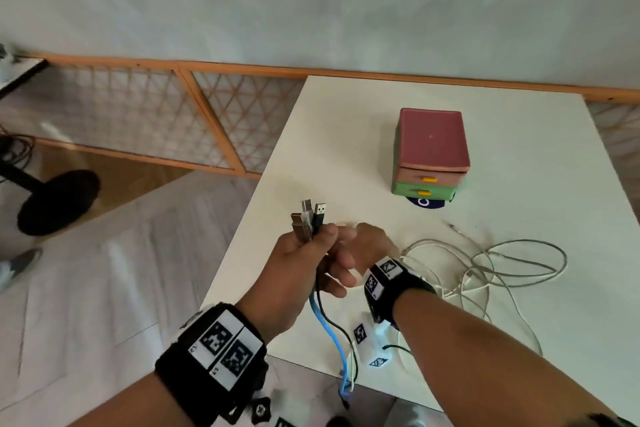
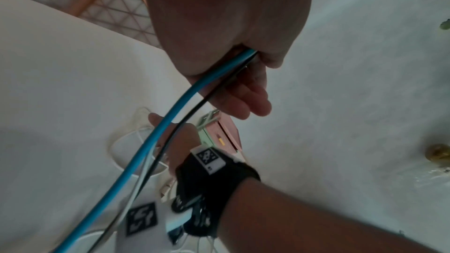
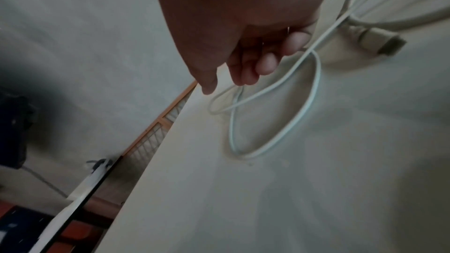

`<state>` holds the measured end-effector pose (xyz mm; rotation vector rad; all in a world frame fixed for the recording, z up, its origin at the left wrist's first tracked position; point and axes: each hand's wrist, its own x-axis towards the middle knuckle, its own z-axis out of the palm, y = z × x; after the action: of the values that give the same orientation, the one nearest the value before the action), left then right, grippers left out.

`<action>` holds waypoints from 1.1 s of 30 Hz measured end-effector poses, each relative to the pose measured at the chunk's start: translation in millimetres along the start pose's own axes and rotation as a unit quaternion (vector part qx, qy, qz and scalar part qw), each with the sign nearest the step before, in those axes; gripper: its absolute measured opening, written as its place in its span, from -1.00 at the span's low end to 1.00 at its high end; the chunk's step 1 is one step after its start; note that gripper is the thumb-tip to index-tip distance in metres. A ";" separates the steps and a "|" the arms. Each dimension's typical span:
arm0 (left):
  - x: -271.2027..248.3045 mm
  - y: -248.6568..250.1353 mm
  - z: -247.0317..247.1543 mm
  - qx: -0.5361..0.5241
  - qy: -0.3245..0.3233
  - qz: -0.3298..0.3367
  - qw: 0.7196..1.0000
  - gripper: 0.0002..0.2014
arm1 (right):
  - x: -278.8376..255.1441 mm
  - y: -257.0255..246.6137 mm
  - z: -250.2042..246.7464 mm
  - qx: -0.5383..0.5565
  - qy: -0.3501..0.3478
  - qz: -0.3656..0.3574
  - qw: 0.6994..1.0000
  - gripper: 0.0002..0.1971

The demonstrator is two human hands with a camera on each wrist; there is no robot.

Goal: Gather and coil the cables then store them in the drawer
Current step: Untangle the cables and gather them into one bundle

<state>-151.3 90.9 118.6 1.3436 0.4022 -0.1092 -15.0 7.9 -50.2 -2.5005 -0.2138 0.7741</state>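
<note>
My left hand (image 1: 298, 267) is raised over the table's left front corner and grips a bundle of cable ends, whose USB plugs (image 1: 308, 222) stick up out of the fist. A blue cable (image 1: 330, 333) and a black cable (image 1: 334, 321) hang from the fist past the table edge; the left wrist view shows the blue cable (image 2: 170, 118) leaving the fist. My right hand (image 1: 370, 246) hovers just behind it, fingers loosely curled (image 3: 265, 64), with nothing seen between them. Loose white cables (image 1: 485, 267) sprawl on the table to its right. The small drawer unit (image 1: 431, 149) has its pink and green drawers closed.
The white table (image 1: 346, 135) ends close to my left hand. A white plug (image 3: 382, 43) lies near my right hand. A wooden lattice fence (image 1: 156, 114) runs along the wall, and a black stand base (image 1: 57, 201) sits on the floor at left.
</note>
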 end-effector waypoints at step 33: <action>55.9 -32.7 33.6 0.061 0.094 -0.082 0.990 -0.70 | -106.4 109.3 -102.1 0.376 0.234 0.094 0.892 -0.85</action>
<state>-102.2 59.5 74.9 1.4459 0.6751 -0.1459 -45.2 -160.1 17.4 -1.8807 0.4298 0.2159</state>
